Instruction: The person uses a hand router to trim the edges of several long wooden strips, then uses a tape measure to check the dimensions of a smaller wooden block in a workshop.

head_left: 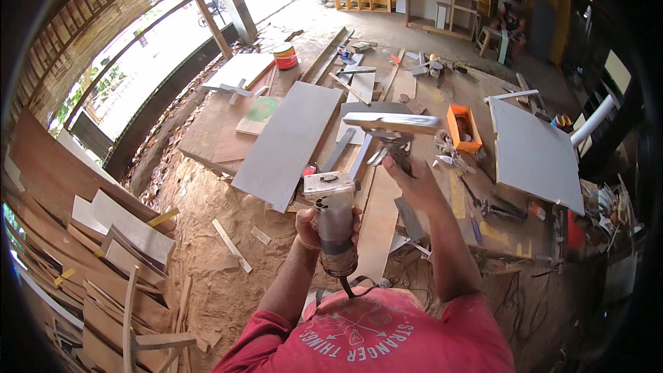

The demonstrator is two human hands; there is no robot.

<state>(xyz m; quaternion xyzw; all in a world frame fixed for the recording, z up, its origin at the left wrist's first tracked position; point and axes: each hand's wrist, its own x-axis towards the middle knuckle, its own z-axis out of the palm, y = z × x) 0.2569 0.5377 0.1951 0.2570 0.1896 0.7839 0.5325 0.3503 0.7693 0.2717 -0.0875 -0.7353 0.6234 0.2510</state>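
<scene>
Left hand (309,229): you grasp a power tool (336,226), clear base up, nearer you than the orange box (472,146). Right hand (414,183): left of that box, at blurred metal pieces (391,145); grip can't be told.

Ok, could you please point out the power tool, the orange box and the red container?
Power tool (336,226): head view, on its grey body.
Orange box (470,146): head view, on its near wall.
Red container (285,62): head view, on its side.

Dull metallic power tool (336,224) and smooth, matt pale-grey panel (293,141)
</scene>
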